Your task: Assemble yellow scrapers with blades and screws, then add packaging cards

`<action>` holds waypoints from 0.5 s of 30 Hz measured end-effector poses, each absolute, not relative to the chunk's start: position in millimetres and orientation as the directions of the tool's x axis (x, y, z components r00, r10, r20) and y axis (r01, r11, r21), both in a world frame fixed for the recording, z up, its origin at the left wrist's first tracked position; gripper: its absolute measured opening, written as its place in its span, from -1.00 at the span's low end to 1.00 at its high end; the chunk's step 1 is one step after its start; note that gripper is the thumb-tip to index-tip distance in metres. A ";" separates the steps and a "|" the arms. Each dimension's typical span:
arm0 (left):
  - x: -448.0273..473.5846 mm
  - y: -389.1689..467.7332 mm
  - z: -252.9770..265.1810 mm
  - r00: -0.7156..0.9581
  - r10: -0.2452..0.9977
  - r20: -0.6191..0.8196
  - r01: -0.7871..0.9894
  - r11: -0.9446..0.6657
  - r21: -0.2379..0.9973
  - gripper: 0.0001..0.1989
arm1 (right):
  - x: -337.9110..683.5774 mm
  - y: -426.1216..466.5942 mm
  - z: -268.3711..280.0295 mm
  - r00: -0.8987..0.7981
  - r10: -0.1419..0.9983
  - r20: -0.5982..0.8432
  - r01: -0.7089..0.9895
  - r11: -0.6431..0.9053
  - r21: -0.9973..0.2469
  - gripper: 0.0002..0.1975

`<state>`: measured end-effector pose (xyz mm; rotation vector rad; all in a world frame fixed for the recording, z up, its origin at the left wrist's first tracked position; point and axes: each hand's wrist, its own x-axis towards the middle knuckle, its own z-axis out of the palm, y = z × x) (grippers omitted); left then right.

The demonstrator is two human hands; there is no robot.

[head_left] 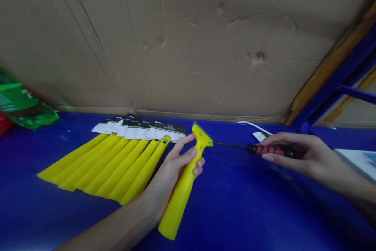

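My left hand [176, 168] is wrapped round the handle of a yellow scraper [182, 198], its head tilted up and away from me. Two small screws show on the scraper's head, and a thin blade edge runs along its top. In my right hand [308, 157] is a screwdriver [268, 150] with a red and black handle, held by the fingers and thumb. Its dark shaft points left, and the tip meets the right side of the scraper head. Left of my hand, several yellow scraper handles [96, 165] lie side by side in a fanned row.
Black and white printed cards [164, 129] lie at the far ends of the row. A green plastic bottle [26, 104] lies at the far left. Cardboard [188, 47] walls the back of the blue table [235, 212]. A white box [360, 161] sits at the right.
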<state>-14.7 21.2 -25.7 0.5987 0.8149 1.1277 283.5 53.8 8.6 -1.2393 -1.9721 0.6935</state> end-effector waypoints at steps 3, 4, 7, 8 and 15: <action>-13.1 20.3 -23.6 0.199 0.943 -0.266 -0.572 0.332 0.750 -0.32 | 282.3 54.0 9.2 -0.301 0.914 0.270 0.538 0.397 -0.743 -0.62; -12.8 19.9 -22.5 0.205 0.941 -0.270 -0.573 0.339 0.746 -0.32 | 282.1 54.1 9.2 -0.302 0.914 0.271 0.538 0.398 -0.743 -0.61; -12.4 19.5 -20.4 0.224 0.931 -0.288 -0.564 0.365 0.741 -0.35 | 282.5 53.6 9.0 -0.305 0.911 0.278 0.535 0.405 -0.741 -0.62; -12.4 19.7 -20.4 0.221 0.932 -0.287 -0.573 0.363 0.735 -0.36 | 282.8 53.1 8.8 -0.307 0.909 0.282 0.533 0.409 -0.741 -0.63; -13.3 23.7 -25.5 0.171 0.953 -0.251 -0.666 0.300 0.683 -0.27 | 280.4 46.3 8.2 -0.378 0.832 0.406 0.566 0.555 -0.610 -0.75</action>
